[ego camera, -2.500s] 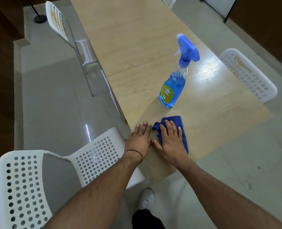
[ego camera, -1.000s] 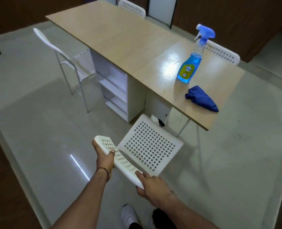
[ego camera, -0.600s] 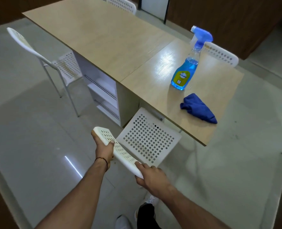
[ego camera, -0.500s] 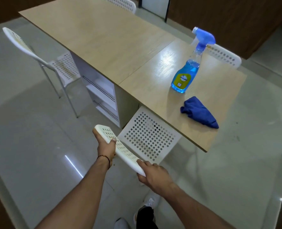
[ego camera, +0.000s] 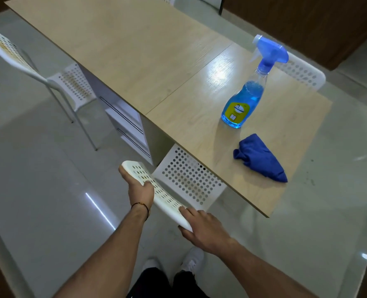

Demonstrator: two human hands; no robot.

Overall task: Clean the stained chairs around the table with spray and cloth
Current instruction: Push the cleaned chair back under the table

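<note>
- Left hand (ego camera: 140,190) is wrapped round the top edge of the backrest (ego camera: 156,192), thumb over the perforated face; right hand (ego camera: 202,226) clamps the other end of that same edge, fingers curled under
- That rail looks like our best purchase; rigid moulded plastic, smooth, so we'd judge a full wrap beats a pinch
- The near chair (ego camera: 189,179) seems light on thin legs; two hands at the ends should stop it twisting; its seat sits partly under the table (ego camera: 135,61)
- Out on the tabletop, untouched: the spray bottle (ego camera: 245,100) upright, liquid-filled, neck and trigger the obvious hold; the blue cloth (ego camera: 261,159) crumpled just beside it, soft, grab anywhere
- Further out, the left chair (ego camera: 12,54) shows orange staining
</note>
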